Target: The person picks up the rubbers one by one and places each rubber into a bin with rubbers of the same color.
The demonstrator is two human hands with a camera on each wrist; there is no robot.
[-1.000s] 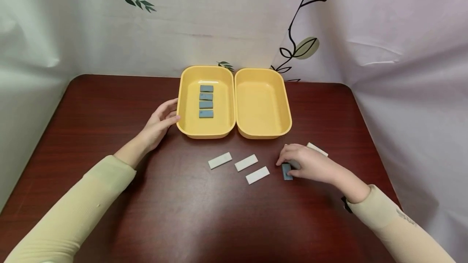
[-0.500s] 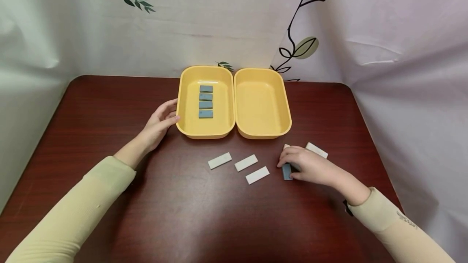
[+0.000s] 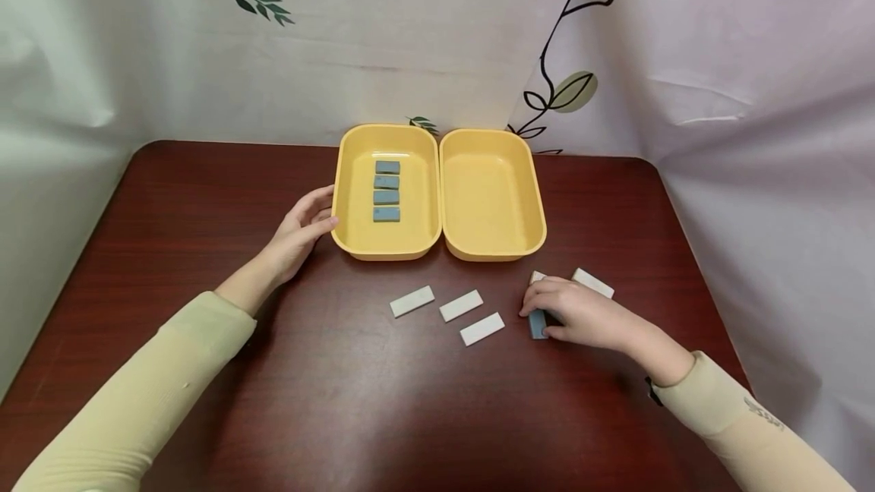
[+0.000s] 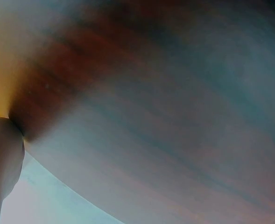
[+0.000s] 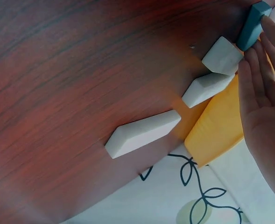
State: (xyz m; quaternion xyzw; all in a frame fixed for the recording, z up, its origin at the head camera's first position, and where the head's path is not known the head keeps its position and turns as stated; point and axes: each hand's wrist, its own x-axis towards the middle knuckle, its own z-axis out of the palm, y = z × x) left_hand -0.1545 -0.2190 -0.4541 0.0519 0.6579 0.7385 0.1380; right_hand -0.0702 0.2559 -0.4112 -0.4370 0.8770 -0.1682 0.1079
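My right hand (image 3: 577,311) is over the right side of the table and pinches a small blue rectangular block (image 3: 538,326) between thumb and fingers. In the right wrist view the thumb lies against this blue block (image 5: 253,27). A white block (image 3: 537,277), partly hidden, lies just behind the fingers, and another white block (image 3: 592,282) sits beyond the hand. My left hand (image 3: 297,235) touches the outer side of the left yellow tray (image 3: 338,238), thumb near its rim. In that tray several blue blocks (image 3: 386,197) lie in a column.
A second yellow tray (image 3: 536,226) stands against the left one. In front of the trays lie three white blocks (image 3: 412,301) on the dark red table (image 3: 383,408). A patterned cloth (image 3: 437,52) hangs behind the table.
My right hand has shifted slightly toward me over the blue block, uncovering part of the white block behind it. The left hand stays at the tray.
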